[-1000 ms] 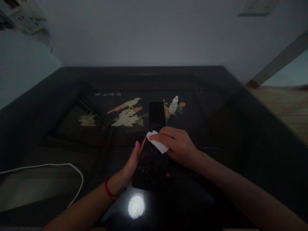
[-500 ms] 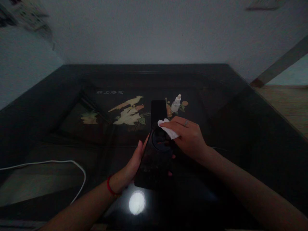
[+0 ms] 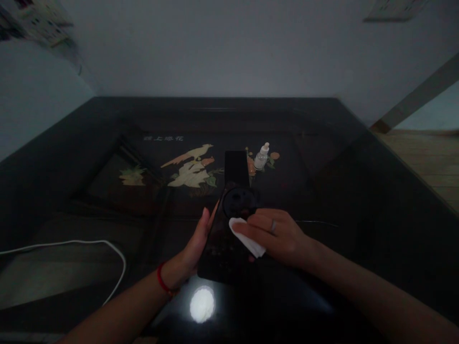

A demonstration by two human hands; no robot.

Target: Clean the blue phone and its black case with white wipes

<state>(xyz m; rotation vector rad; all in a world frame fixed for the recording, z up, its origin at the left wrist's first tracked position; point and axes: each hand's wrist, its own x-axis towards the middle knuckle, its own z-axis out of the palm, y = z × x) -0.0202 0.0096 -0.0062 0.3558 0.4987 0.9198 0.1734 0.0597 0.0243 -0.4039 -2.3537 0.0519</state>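
A black smartphone (image 3: 218, 253) is held back side up over the dark table, its round camera ring toward the far end. My left hand (image 3: 197, 239) grips it from the left edge, thumb along the side, with fingertips showing at the right edge. Pinched in my right hand (image 3: 278, 234) is a folded white tissue (image 3: 251, 241), which lies against the phone's back just below the camera ring. Beyond the phone's top, another flat black phone-like slab (image 3: 236, 167) rests on the table. A small white-capped dropper bottle (image 3: 261, 156) stands to its right.
The glossy dark table (image 3: 308, 119) has a printed bird-and-flower picture under its surface and a bright light reflection near the front. A white cable (image 3: 79, 241) curves across the left side. A pale wall (image 3: 215, 52) rises behind the table.
My right hand has moved the tissue down the phone's back, from the camera ring's upper right to just below it. My left hand still holds the phone in nearly the same place.
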